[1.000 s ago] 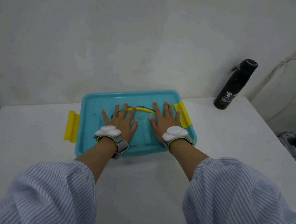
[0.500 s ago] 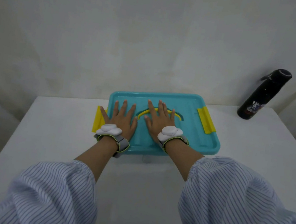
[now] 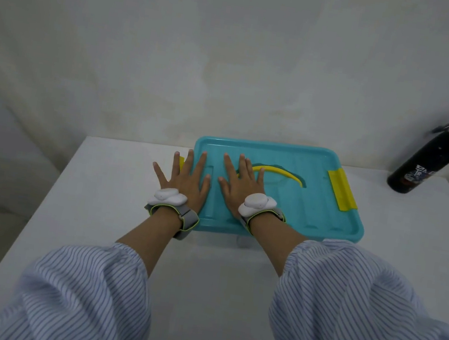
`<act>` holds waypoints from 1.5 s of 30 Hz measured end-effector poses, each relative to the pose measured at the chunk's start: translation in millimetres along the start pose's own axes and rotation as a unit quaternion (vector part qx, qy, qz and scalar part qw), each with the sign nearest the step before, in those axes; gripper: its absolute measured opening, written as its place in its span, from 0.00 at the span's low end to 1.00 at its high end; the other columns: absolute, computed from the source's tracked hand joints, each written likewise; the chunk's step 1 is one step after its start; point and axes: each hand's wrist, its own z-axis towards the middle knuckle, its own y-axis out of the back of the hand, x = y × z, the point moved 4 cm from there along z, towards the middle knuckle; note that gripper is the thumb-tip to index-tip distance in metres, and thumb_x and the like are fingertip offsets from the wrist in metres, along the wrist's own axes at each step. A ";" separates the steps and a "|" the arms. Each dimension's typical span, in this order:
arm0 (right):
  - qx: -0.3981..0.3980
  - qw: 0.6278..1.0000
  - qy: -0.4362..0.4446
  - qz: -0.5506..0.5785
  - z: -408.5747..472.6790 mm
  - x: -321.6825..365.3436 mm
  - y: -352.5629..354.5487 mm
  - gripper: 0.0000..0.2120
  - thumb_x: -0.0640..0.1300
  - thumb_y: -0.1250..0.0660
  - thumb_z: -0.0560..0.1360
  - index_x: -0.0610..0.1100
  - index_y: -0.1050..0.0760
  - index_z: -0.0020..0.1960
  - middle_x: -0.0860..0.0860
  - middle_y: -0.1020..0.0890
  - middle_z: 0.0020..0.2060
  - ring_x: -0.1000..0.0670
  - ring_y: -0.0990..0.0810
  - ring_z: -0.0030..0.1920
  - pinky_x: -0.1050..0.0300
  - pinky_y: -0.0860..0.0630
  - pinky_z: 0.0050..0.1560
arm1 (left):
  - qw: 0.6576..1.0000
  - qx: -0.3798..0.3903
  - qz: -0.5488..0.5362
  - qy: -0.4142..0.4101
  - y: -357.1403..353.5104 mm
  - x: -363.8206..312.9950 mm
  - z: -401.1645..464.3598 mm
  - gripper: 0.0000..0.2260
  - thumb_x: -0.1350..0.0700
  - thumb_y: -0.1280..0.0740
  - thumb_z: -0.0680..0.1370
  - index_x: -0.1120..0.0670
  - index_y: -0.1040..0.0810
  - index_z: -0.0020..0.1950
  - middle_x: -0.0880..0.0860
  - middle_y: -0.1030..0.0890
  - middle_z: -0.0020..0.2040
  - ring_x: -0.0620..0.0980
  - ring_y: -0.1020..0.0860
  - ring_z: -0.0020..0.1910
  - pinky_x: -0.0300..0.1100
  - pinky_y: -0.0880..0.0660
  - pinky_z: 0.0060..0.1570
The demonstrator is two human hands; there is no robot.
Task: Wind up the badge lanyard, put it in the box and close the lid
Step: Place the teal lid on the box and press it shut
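A turquoise lid with a yellow handle lies flat on the box, which stands on the white table. A yellow clasp shows on the lid's right side; the left clasp is mostly hidden behind my fingers. My left hand lies flat with spread fingers over the lid's left edge. Just right of it, my right hand presses flat on the lid, its fingertips at the handle's left end. The lanyard is not visible.
A black bottle stands at the back right against the pale wall. The table's left edge drops off to the floor. Striped sleeves fill the lower part of the view.
Both hands have slid left across the lid, still flat. The left hand now reaches past the lid's left edge. The view has swung left, so box and bottle appear further right.
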 end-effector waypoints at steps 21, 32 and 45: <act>0.004 1.000 -0.005 -0.004 1.4 2.9 -6.0 0.27 0.55 0.54 0.82 0.52 0.60 0.78 0.44 0.53 0.78 0.44 0.55 0.78 0.41 0.61 0.76 | 0.993 -0.001 -0.116 0.031 -7.7 4.0 0.4 0.25 0.44 0.52 0.81 0.42 0.57 0.76 0.51 0.58 0.79 0.57 0.58 0.77 0.62 0.47 0.72; 0.003 1.000 -0.004 -0.003 1.5 2.0 -6.9 0.27 0.55 0.54 0.82 0.52 0.60 0.77 0.44 0.53 0.78 0.44 0.54 0.78 0.41 0.61 0.75 | 0.992 -0.027 -0.116 0.047 -6.2 3.6 0.7 0.26 0.45 0.50 0.81 0.45 0.55 0.77 0.58 0.57 0.78 0.59 0.50 0.76 0.56 0.32 0.63; 0.000 1.000 -0.006 -0.003 2.5 1.6 -8.1 0.27 0.55 0.54 0.82 0.52 0.59 0.78 0.44 0.53 0.78 0.44 0.54 0.78 0.42 0.61 0.75 | 0.990 -0.054 -0.129 -0.026 6.3 -8.3 -7.6 0.23 0.50 0.48 0.82 0.51 0.47 0.76 0.64 0.55 0.77 0.62 0.45 0.75 0.49 0.43 0.73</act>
